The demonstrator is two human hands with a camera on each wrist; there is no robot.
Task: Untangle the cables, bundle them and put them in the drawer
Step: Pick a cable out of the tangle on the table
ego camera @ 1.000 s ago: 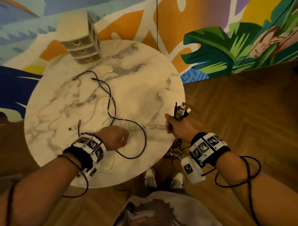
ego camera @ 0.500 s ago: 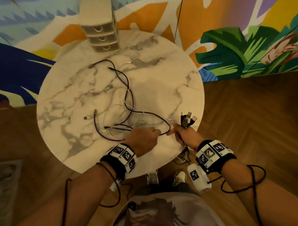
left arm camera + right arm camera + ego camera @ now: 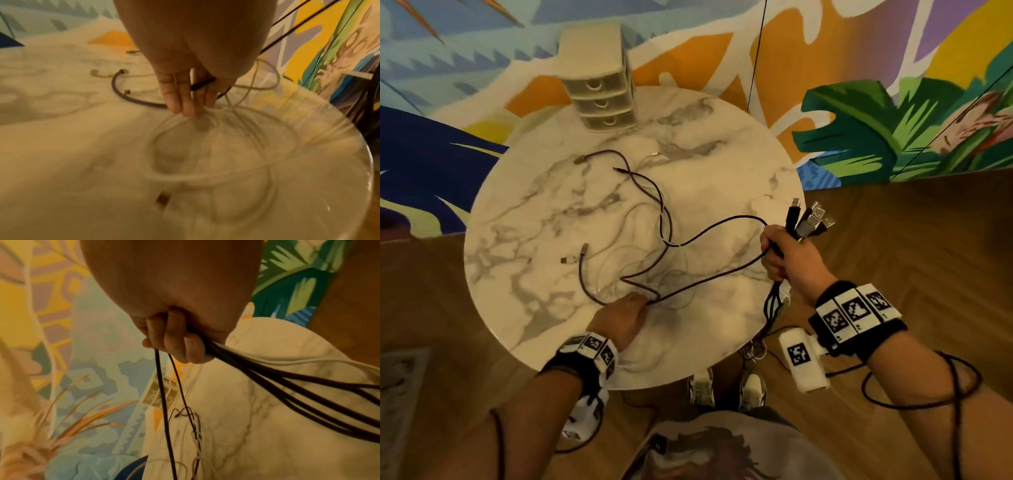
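Observation:
Several dark and white cables (image 3: 661, 219) lie tangled on the round marble table (image 3: 722, 164). My right hand (image 3: 777, 253) grips a bunch of cable ends at the table's right edge, the USB plugs (image 3: 810, 222) sticking up from the fist. In the right wrist view its fingers (image 3: 174, 340) curl round dark strands and one white one (image 3: 277, 379). My left hand (image 3: 640, 308) pinches a dark cable (image 3: 705, 279) near the front edge; that cable runs up to the right hand. Its fingers (image 3: 183, 99) also touch thin white loops (image 3: 205, 146). A small three-drawer unit (image 3: 601, 99) stands at the far edge, drawers closed.
Loose plug ends (image 3: 573, 255) lie on the left half of the table. More cable hangs off the table edge below my right hand (image 3: 770, 318). Wooden floor surrounds the table, and a painted wall stands behind it. My shoes (image 3: 726, 390) are under the near edge.
My right hand has pulled up and to the right, away from the left hand, drawing a dark cable loop out across the table. The left hand stays near the front edge, holding the cable.

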